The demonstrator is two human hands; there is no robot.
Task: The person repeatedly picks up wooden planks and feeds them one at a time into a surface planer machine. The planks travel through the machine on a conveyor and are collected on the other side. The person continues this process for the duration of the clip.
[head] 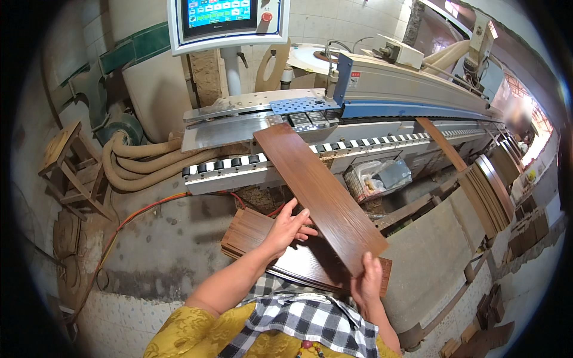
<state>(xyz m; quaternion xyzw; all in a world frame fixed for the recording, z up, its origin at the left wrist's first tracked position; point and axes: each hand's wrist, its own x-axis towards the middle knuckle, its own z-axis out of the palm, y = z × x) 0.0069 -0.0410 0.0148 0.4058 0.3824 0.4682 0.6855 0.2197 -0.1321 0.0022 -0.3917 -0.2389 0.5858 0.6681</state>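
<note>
A brown wood-grain board (320, 192) slants across the middle, its far end over the feed table of a long edge-banding machine (403, 89). My right hand (369, 277) grips the board's near end at its corner. My left hand (291, 226) is at the board's left edge, fingers apart, palm turned up; whether its fingertips touch the underside cannot be told. Below both hands lies a stack of similar brown boards (250, 228) in front of my checked apron.
A roller rail (224, 165) runs along the machine, with a wire basket (374, 179) of plastic bags beneath it. Another board (441, 143) lies across the rail further right, near stacked panels (485, 201). A control screen (219, 11), ribbed hoses (138, 165) and a wooden stool (74, 165) are at left.
</note>
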